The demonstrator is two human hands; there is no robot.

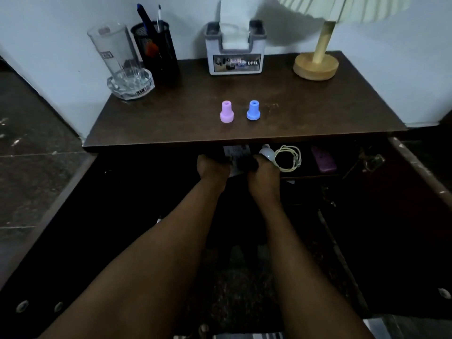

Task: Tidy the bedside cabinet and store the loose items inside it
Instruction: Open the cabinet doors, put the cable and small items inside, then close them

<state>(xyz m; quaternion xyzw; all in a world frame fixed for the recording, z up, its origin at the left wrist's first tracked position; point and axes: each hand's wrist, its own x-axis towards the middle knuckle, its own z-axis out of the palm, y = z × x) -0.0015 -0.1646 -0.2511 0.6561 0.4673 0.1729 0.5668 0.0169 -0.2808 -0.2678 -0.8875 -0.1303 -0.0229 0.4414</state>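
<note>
- Already on the shelf inside the dark wooden bedside cabinet (pixel 146 142): a white bulb (pixel 266 150), a coiled pale cable (pixel 289 158) and a flat purple case (pixel 324 160).
- The left hand (pixel 211 167) and right hand (pixel 263 168) reach onto that shelf. Each grip seems closed on a white printed paper (pixel 236 150), though shadow hides the fingers.
- Still to store: the pink plastic stopper (pixel 227 111) and blue plastic stopper (pixel 253 110) standing on top.

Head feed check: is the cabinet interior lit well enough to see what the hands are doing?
Head view: no, the shelf lies in deep shadow and the fingers of left hand and right hand vanish in it; the cabinet top is evenly lit, pink piece and blue piece clear, lampshade blurred.
</note>
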